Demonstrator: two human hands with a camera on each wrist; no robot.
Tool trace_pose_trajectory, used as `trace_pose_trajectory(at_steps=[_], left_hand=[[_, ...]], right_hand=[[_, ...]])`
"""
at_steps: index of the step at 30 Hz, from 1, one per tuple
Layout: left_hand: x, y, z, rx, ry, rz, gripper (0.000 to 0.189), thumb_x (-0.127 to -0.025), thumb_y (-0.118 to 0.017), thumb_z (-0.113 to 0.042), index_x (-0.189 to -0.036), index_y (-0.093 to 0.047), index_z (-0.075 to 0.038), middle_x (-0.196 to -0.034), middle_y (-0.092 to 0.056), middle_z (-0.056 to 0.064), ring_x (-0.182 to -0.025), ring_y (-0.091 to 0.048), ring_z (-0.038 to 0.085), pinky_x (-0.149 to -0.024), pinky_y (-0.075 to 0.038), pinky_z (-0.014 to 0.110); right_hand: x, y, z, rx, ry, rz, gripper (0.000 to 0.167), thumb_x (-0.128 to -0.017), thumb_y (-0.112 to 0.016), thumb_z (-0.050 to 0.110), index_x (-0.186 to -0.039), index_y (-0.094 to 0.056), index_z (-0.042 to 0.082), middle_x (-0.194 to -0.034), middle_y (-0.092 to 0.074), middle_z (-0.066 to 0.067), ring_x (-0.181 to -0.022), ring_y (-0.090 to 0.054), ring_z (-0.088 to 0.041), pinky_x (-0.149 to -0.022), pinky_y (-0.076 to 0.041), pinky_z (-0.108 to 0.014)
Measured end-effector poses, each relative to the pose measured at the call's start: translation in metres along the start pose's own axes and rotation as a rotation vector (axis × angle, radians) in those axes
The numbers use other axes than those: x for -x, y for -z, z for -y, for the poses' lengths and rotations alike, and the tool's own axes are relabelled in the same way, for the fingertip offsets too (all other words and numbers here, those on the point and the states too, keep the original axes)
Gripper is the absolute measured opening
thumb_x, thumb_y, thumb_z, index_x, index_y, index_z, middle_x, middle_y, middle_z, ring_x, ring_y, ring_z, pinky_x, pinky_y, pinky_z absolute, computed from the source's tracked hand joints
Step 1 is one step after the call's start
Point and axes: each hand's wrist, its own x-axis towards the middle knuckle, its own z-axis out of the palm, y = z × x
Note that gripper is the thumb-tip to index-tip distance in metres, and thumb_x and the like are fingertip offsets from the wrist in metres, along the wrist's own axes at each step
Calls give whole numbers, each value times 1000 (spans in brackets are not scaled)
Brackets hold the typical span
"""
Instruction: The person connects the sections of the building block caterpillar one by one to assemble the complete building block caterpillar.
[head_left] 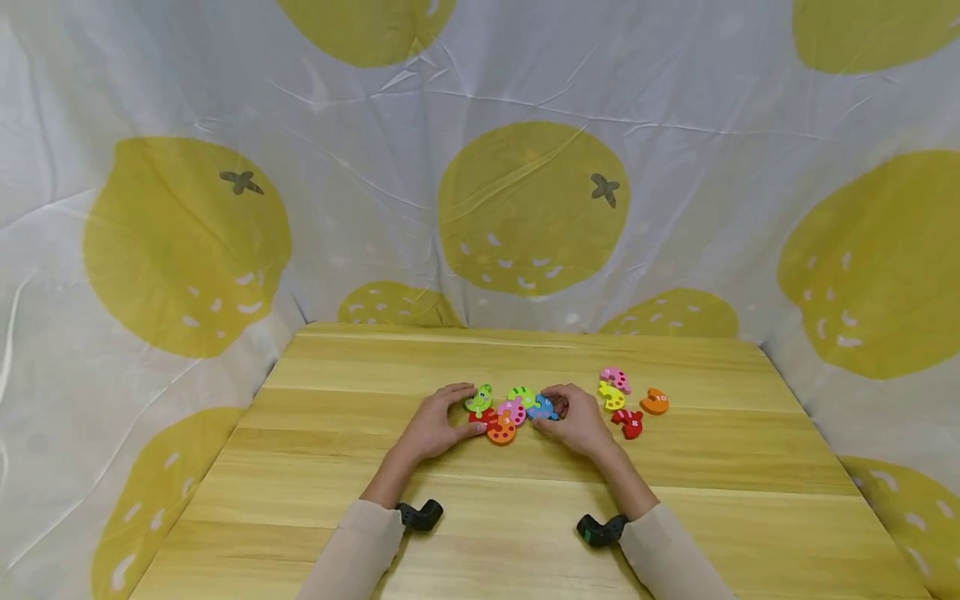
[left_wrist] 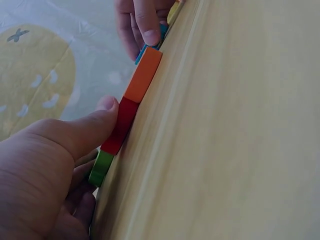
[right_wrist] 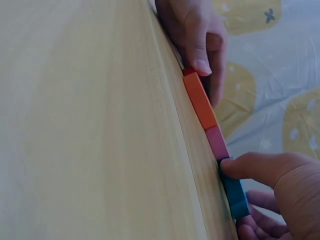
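On a light wooden desk (head_left: pixel 480 492) with a banded grain, a cluster of six flat, painted pieces is set about midway between the left and right edges and toward the far edge. At its left end is a bright green piece with a smiling face (head_left: pixel 479 401); against it lies a plain-looking red piece (head_left: pixel 483 419), partly covered, followed by an orange piece marked 3 (head_left: pixel 502 431), a pink dotted piece (head_left: pixel 513 412), a light green striped piece (head_left: pixel 521 395) and a blue piece (head_left: pixel 541 407). The left end of the cluster is held by the left hand (head_left: pixel 441 427): the thumb is pressed to the near side of the red piece, the other fingers are bent round the green face piece, and the gap between is only as wide as the two pieces. The blue piece is pinched by the right hand (head_left: pixel 577 422), the thumb laid on its near side and the fingers curved round its far side; what lies in the shadow beneath that palm cannot be told. Between the right hand and the desk's right edge, toward the far right corner, four loose pieces are spread: a pink curved piece (head_left: pixel 617 380), a yellow dotted piece (head_left: pixel 612 397) just beside it, a red striped piece (head_left: pixel 629 423) nearer the near edge, and an orange crescent marked 10 (head_left: pixel 655 402), set apart and closest to the right edge.
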Motion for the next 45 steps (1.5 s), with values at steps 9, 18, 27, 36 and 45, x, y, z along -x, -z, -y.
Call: trace_pose_trajectory(at_steps=[9, 18, 27, 36, 45], left_hand=[[0, 0, -1, 20, -5, 19, 66, -94, -77, -33, -151, -53, -9, -162, -44, 2, -153, -36, 29, -126, -30, 49], [0, -1, 1, -11, -48, 14, 57, -96, -73, -30, -147, -57, -11, -161, -43, 8, -152, -35, 34, -124, -32, 55], [1, -2, -1, -59, -36, 53, 71, -93, -74, -45, -152, -51, -14, -165, -38, 3, -155, -31, 29, -125, -31, 52], [2, -2, -5, -52, -52, 29, 69, -91, -76, -40, -149, -54, -11, -163, -41, 7, -154, -33, 31, -125, -31, 52], [3, -3, -6, -39, -37, 38, 70, -92, -76, -40, -151, -53, -10, -164, -40, 6, -155, -32, 31, -125, -31, 53]], right_hand=[[3, 0, 7, 28, -18, 3, 47, -79, -91, 23, -119, -73, 6, -99, -64, -7, -89, -56, -18, -78, -48, -30], [4, 10, -5, -55, 42, 41, 59, -83, -88, 22, -133, -65, 2, -110, -69, -10, -88, -61, -17, -78, -53, -25], [13, 34, -10, -8, 53, 12, 55, -86, -86, 25, -133, -66, 4, -115, -70, -11, -97, -63, -23, -85, -54, -31], [22, 76, -28, 106, 78, -31, 56, -90, -82, 26, -136, -63, 0, -120, -68, -16, -100, -61, -27, -81, -55, -33], [27, 101, -41, 220, 22, -50, 54, -90, -81, 25, -134, -64, -1, -130, -65, -23, -108, -65, -38, -90, -58, -52]])
